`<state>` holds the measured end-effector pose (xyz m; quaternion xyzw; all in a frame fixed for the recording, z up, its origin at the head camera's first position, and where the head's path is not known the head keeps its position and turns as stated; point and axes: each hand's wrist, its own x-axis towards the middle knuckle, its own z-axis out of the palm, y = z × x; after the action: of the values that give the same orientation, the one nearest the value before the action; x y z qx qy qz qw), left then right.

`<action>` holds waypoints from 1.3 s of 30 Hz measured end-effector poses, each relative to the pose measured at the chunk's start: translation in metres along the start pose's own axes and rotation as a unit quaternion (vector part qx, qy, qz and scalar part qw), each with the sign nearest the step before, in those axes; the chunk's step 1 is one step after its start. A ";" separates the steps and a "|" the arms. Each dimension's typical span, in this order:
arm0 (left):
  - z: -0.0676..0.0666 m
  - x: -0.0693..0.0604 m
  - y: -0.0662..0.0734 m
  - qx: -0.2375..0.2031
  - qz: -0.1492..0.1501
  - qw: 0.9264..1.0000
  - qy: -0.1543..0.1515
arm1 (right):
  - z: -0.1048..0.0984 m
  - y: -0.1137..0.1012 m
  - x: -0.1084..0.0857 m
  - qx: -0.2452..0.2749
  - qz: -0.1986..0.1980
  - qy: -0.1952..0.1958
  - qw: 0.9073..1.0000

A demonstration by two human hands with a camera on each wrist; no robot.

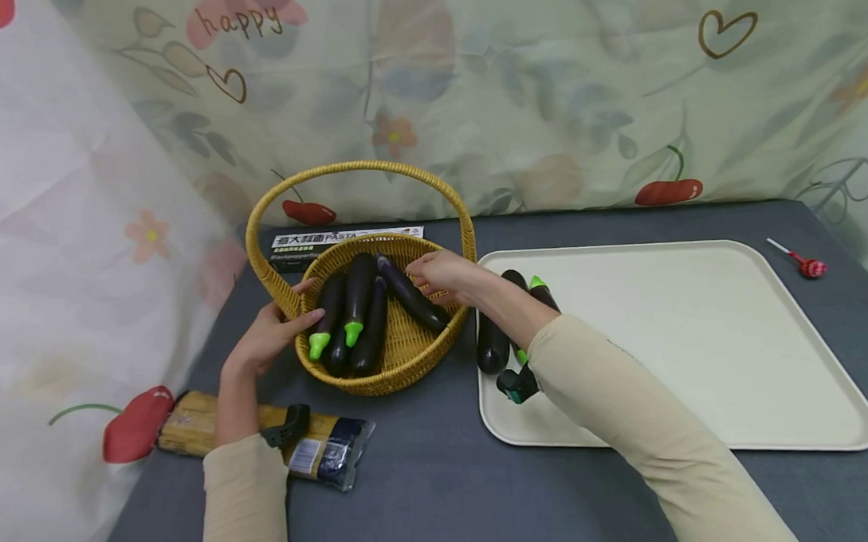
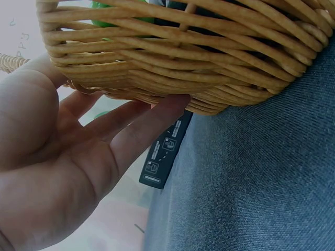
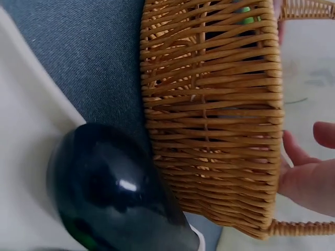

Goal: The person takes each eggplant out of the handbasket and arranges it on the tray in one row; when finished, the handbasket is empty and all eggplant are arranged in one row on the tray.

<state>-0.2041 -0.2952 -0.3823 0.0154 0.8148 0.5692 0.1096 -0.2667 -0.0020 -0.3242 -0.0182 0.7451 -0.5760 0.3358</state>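
Observation:
A round wicker basket [image 1: 409,374] with a tall handle holds several dark eggplants [image 1: 359,288], two of them showing bright green stems. On its left rim, my left hand [image 1: 277,337] grips the basket, thumb over the edge; the left wrist view shows that hand's fingers [image 2: 141,123] against the woven outside. Over the right rim reaches my right hand [image 1: 448,275], close to a slanting eggplant [image 1: 412,294]. Its thumb and fingers are apart in the right wrist view; some fingertips are hidden by the basket. Another eggplant [image 3: 115,183] lies at the tray's edge.
A cream tray [image 1: 689,352] occupies the right side, with eggplants [image 1: 493,345] at its left end, partly behind my forearm. A black pasta box [image 1: 291,254] is behind the basket. A pasta packet [image 1: 256,424] lies under my left wrist, a lollipop [image 1: 810,267] at far right.

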 end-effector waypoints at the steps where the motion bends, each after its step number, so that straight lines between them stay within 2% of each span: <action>1: 0.000 0.000 0.000 0.000 0.000 1.000 0.000 | 0.000 0.001 0.003 -0.003 0.003 0.006 1.000; 10: 0.000 -0.002 0.000 -0.001 -0.006 1.000 -0.002 | 0.004 0.003 0.015 -0.045 0.027 0.025 0.998; 20: 0.000 -0.001 -0.001 -0.009 -0.012 1.000 -0.001 | 0.009 0.008 0.025 -0.103 0.048 -0.006 0.994; 24: 0.000 -0.002 0.000 0.001 -0.012 1.000 -0.001 | 0.012 0.011 0.028 -0.091 0.055 -0.011 0.994; 31: 0.002 -0.003 0.002 0.004 -0.010 1.000 0.001 | 0.017 0.015 0.032 -0.060 0.061 0.010 0.996; 39: 0.000 -0.002 0.002 0.004 -0.011 1.000 0.001 | 0.022 0.020 0.035 -0.063 0.046 0.020 0.997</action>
<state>-0.2023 -0.2947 -0.3800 0.0063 0.8171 0.5650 0.1148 -0.2750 -0.0284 -0.3603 0.0065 0.7868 -0.5118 0.3449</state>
